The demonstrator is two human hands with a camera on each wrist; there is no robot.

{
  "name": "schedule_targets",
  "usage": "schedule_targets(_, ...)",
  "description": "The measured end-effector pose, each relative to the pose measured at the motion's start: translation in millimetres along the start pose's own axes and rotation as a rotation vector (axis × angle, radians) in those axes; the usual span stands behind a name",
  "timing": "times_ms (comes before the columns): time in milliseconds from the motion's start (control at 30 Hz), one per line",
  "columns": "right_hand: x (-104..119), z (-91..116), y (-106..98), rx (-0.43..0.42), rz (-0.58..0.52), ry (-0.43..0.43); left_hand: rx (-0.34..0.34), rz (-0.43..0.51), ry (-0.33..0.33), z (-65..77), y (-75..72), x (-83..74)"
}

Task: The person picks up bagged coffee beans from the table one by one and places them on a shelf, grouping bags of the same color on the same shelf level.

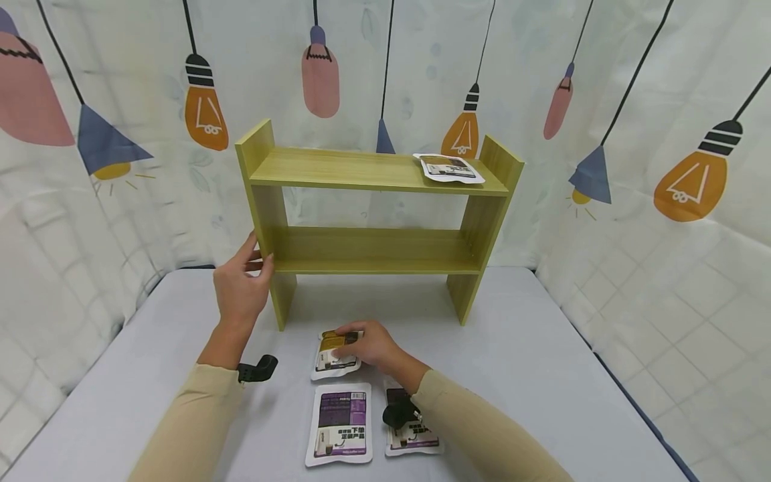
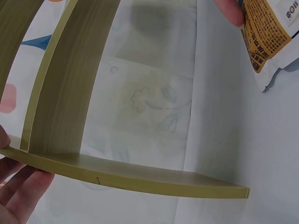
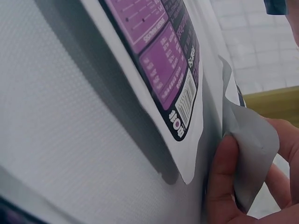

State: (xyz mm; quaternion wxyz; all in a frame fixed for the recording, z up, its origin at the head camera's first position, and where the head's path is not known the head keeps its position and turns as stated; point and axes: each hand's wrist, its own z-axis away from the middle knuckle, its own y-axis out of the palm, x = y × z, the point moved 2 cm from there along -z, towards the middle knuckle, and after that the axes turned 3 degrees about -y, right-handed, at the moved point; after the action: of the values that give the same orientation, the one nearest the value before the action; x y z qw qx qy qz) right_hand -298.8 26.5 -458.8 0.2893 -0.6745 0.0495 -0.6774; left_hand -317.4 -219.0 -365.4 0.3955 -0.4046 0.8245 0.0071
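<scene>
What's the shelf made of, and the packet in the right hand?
Shelf: probably wood or wood-look board, fairly matte, with faint streaky grain. Packet: maybe plastic or foil film, smooth with little shine; its thin edge bends and curls.

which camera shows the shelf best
The head view: it frames the entire shelf, with both boards and both side panels. The left wrist view shows one side panel and parts of boards; the right wrist view, only a strip.

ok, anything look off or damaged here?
One thing: a small dark mark on the front edge of the shelf, below the left hand, breaking an otherwise plain edge. Chip or stain, can't tell. No spills visible.
</scene>
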Motion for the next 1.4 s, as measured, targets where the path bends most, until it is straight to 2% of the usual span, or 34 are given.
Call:
schedule_targets(367,-1,1,-3,0.048,-0.108,0.009,0.001,0.006,-0.010,-1.3,-0.5,0.6)
schedule_targets(733,-3,1,-5,0.037,-0.111,0.015,0.006,0.015,-0.034,-0.3,-1.3,0.7)
schedule_targets(1133,-4,4,-15,0.061,-0.239,0.009,0.017,0.036,-0.068,-2.4,-2.3,3.4)
schedule_targets(1400,5,10,-24,0.005,-0.254,-0.042,0.042,0.047,-0.099,-2.2,-5.0,2.8)
